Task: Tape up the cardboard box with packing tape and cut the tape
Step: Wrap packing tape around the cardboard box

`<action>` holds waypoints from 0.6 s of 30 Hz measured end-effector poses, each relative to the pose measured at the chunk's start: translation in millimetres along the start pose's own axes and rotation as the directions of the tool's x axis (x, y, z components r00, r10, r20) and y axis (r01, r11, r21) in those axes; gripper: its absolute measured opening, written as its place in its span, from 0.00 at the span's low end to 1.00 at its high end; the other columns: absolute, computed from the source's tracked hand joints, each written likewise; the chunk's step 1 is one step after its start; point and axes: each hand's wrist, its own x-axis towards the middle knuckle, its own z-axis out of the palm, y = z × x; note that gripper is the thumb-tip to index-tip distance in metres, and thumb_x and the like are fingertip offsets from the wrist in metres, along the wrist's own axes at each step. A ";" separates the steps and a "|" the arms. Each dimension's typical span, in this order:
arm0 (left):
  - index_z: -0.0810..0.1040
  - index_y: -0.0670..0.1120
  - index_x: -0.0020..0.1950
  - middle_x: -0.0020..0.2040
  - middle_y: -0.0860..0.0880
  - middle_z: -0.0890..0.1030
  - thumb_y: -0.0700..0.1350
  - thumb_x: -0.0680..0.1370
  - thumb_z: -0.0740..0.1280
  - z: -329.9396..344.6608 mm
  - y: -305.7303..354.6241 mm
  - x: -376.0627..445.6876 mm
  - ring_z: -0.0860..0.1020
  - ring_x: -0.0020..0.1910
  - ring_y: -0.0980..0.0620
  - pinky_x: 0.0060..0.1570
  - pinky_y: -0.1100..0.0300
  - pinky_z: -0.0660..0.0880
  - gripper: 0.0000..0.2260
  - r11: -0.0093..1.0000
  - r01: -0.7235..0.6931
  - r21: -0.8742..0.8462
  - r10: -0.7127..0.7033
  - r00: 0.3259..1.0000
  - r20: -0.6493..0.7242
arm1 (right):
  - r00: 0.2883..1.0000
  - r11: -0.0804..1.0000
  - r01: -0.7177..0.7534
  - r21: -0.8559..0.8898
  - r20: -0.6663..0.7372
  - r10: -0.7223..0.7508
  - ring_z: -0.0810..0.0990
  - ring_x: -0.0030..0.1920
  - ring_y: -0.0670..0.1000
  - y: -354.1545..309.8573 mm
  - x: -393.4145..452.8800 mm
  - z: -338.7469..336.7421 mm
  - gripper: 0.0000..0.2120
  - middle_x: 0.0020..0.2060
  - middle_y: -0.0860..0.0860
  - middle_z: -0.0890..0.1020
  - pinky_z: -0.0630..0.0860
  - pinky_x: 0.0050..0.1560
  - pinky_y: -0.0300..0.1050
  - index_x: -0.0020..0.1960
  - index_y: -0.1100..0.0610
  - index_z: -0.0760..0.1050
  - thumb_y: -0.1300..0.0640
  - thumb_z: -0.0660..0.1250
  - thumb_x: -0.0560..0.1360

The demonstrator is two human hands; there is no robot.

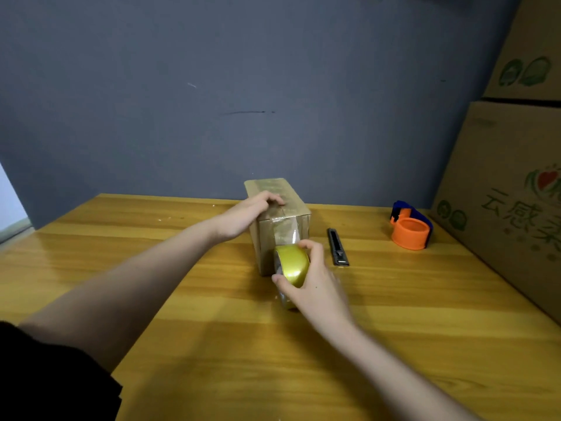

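Note:
A small brown cardboard box [290, 208] stands on the wooden table [182, 268], with shiny tape along its top and down its near end. My left hand [249, 214] lies flat on the box's top left edge and presses it down. My right hand [309, 278] grips a yellow roll of packing tape [291, 265] against the lower part of the box's near end. A clear strip of tape [293, 237] runs from the roll up the near face. A dark utility knife [337, 247] lies on the table just right of the box.
An orange and blue tape dispenser [409, 226] sits at the back right of the table. Large printed cardboard cartons [510, 183] are stacked along the right edge. A grey wall [243, 86] stands behind the table.

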 end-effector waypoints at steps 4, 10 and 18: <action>0.75 0.44 0.59 0.66 0.49 0.74 0.39 0.82 0.47 8.6 -2.0 9.2 0.69 0.65 0.54 0.63 0.66 0.65 0.17 0.993 -0.001 -0.119 -0.011 0.995 -0.100 | 1.000 1.000 0.005 0.021 -0.006 -0.005 0.78 0.57 0.54 -0.6 -3.3 4.7 0.31 0.60 0.48 0.78 0.75 0.50 0.48 0.66 0.44 0.56 0.41 0.69 0.70; 0.79 0.46 0.55 0.64 0.49 0.77 0.45 0.79 0.50 16.3 -8.8 18.1 0.72 0.64 0.55 0.62 0.70 0.65 0.18 0.983 -0.069 -0.172 0.035 0.981 -0.191 | 1.000 0.996 0.016 0.090 -0.021 -0.014 0.77 0.60 0.55 0.2 -6.4 10.2 0.34 0.64 0.49 0.75 0.73 0.53 0.47 0.68 0.47 0.56 0.41 0.70 0.70; 0.81 0.45 0.54 0.64 0.51 0.77 0.45 0.79 0.51 15.2 -8.4 17.7 0.70 0.65 0.58 0.59 0.74 0.63 0.19 0.968 -0.065 -0.241 0.009 0.974 -0.225 | 0.999 0.995 0.041 0.090 0.024 -0.043 0.70 0.69 0.52 2.2 -9.2 13.6 0.37 0.72 0.47 0.68 0.68 0.56 0.41 0.73 0.46 0.50 0.40 0.67 0.72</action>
